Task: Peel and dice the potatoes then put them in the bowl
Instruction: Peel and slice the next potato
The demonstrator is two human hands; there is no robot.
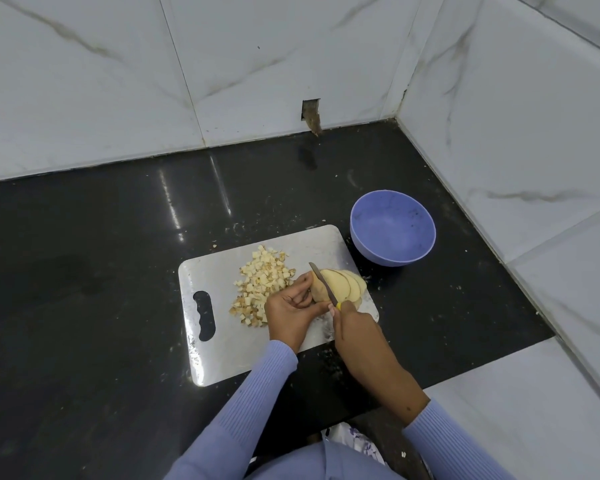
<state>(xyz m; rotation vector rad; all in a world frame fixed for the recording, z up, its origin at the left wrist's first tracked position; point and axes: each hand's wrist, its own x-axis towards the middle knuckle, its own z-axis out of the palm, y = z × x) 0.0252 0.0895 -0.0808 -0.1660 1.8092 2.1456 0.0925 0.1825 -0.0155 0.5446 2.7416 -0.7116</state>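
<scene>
A pale cutting board [222,341] lies on the black counter. On its middle sits a heap of diced potato [262,287]. My left hand [291,311] grips the uncut end of a potato [317,291] on the board's right side. Several cut slices [347,284] fan out to the right of it. My right hand [352,327] holds a yellow-handled knife [323,280], its blade set down into the potato between the end piece and the slices. A purple bowl [392,232] stands just beyond the board's far right corner, with nothing visible inside.
The black counter [101,254] runs wide to the left and behind the board. White marble-tiled walls [222,64] close the back and right sides. Small potato scraps dot the counter around the board. A white surface [516,393] borders the near right.
</scene>
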